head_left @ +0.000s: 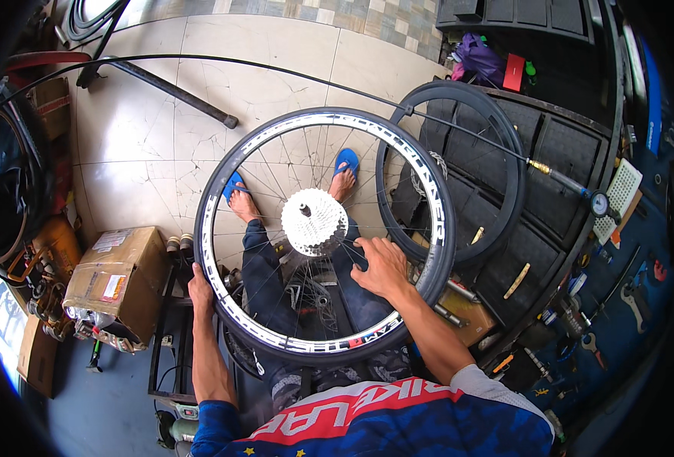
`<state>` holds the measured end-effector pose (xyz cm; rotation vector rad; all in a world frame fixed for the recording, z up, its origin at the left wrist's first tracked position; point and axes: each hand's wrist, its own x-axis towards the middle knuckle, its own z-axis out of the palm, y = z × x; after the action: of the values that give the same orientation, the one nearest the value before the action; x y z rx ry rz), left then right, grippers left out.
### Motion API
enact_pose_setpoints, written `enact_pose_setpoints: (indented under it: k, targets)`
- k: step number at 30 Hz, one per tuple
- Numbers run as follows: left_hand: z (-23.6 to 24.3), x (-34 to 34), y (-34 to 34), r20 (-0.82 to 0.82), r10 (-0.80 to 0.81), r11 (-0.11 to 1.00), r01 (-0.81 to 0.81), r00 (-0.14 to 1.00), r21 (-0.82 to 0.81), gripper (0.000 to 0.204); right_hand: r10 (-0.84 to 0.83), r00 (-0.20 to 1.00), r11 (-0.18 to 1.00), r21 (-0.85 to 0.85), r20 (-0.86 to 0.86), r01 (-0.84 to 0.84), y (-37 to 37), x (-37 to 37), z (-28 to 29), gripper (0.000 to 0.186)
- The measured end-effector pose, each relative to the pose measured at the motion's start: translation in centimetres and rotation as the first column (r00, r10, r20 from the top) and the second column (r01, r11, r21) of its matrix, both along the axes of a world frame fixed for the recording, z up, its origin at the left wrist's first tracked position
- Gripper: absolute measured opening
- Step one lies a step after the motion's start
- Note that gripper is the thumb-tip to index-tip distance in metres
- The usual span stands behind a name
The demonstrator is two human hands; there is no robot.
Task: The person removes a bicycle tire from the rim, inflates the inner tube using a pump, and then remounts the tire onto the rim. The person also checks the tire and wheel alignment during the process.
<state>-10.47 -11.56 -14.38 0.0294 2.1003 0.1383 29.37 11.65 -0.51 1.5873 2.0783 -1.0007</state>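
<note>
A bicycle wheel [426, 185] with a black tyre, a white-lettered rim and a silver cassette [311, 222] at its hub lies across my lap, cassette side up. At the wheel's left edge my left hand [200, 289] grips the tyre and rim; some of its fingers are hidden underneath. Over the spokes, right of the cassette, is my right hand [382, 266]. Its thumb and forefinger are apart at the spokes, and I see nothing held between them. Whether the fingertips press on a spoke cannot be made out.
A second black wheel [514, 183] leans at the right by a black rack. An air hose with a pressure gauge [599, 203] crosses above. Tools such as a wrench [636, 305] lie on the blue bench at far right. A cardboard box [116, 282] stands left, beside a dark metal frame.
</note>
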Motion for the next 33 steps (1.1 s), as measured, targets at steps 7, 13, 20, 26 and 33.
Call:
enact_pose_setpoints:
  k: [7,13,20,26,33]
  targets:
    - [-0.8,1.3,-1.4,-0.024,0.001,0.999,0.000,1.000,0.034,0.088,0.018,1.000,1.000,-0.018,0.015,-0.018,0.2,0.6,0.4,0.048]
    - [-0.6,1.7,-1.9,0.022,0.263,0.959,-0.264,0.964,0.100,0.082,0.053,0.999,0.998,0.020,-0.012,-0.053,0.5,0.1,0.9,0.049]
    - [-0.1,2.0,-1.6,0.039,0.446,0.894,-0.443,0.894,-0.063,0.097,0.049,0.998,0.998,0.050,-0.032,-0.047,0.4,0.2,1.1,0.050]
    - [-0.2,2.0,-1.6,0.030,0.393,0.914,-0.386,0.919,-0.128,0.105,0.010,0.999,0.998,0.056,-0.036,-0.008,-0.3,0.8,1.0,0.050]
    - [-1.1,2.4,-0.8,-0.081,0.215,0.966,-0.224,0.973,-0.132,0.098,0.007,1.000,1.000,0.001,-0.012,-0.007,-0.5,1.6,0.8,0.053]
